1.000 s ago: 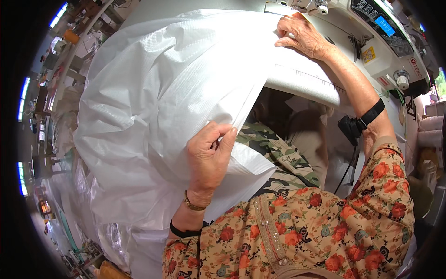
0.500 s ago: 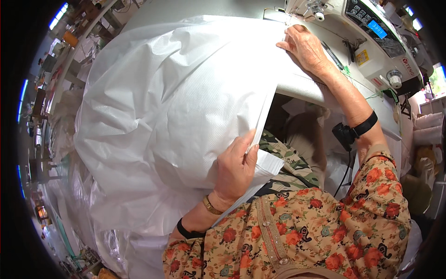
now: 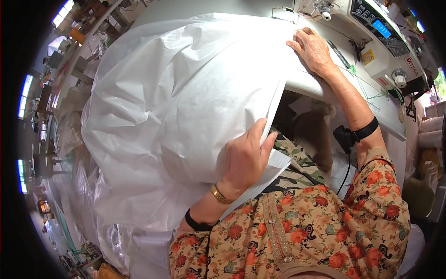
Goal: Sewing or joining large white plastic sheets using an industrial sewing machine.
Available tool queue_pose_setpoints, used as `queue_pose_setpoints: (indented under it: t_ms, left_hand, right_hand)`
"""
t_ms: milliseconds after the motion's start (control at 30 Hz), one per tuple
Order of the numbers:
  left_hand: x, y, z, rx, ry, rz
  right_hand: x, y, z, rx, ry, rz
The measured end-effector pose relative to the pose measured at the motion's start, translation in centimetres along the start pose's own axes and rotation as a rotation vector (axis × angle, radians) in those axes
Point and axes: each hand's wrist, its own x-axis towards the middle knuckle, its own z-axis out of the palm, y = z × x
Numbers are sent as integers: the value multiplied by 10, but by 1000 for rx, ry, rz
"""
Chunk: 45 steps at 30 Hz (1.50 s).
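A large white textured plastic sheet [image 3: 186,111], bunched and creased, spreads over the table and hangs toward my lap. Its straight folded edge runs from near the sewing machine [image 3: 392,60] down to me. My left hand [image 3: 246,156] is closed loosely about this edge, thumb on the outer side, fingertips partly hidden. Farther up, my right hand [image 3: 313,51] bends its fingers onto the sheet close to the needle area; glare washes out the material under the fingertips. Below my left hand, a layered corner of the sheet sticks out over my camouflage-patterned trousers [image 3: 299,162].
A dark slim tool [image 3: 339,54] and green thread [image 3: 353,69] lie beside the machine on the table. The table's front edge [image 3: 311,88] curves past my right forearm. White rolls [image 3: 429,130] stand at the far right. Clear plastic [image 3: 69,125] piles up at the left.
The view has shifted slightly, so the scene sits farther right. My left hand has slid a little up along the sheet's edge, its thumb farther out. My right hand stays near the needle area.
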Motion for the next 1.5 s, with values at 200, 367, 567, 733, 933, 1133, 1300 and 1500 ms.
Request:
queue_pose_setpoints:
  t_ms: [200,367,567,733,933,1133,1300,1500]
  left_hand:
    - [3,-4,4,-66,6,6]
    - [2,0,4,154,36,246]
    - [-9,4,3,249,17,227]
    - [-1,7,6,170,-103,181]
    - [14,-1,15,111,-69,167]
    - [29,-3,26,135,-14,290]
    - [45,-1,31,234,-41,311]
    - [83,12,33,368,-107,372]
  right_hand:
    - [-2,0,0,35,-13,50]
    - [-2,5,3,73,-4,-8]
    - [-1,8,7,83,-1,5]
    - [-4,9,10,70,43,2]
    - [-7,8,9,91,13,51]
    - [-9,7,3,59,-43,131]
    - [-9,12,8,52,-3,130]
    - [-12,10,4,132,23,128]
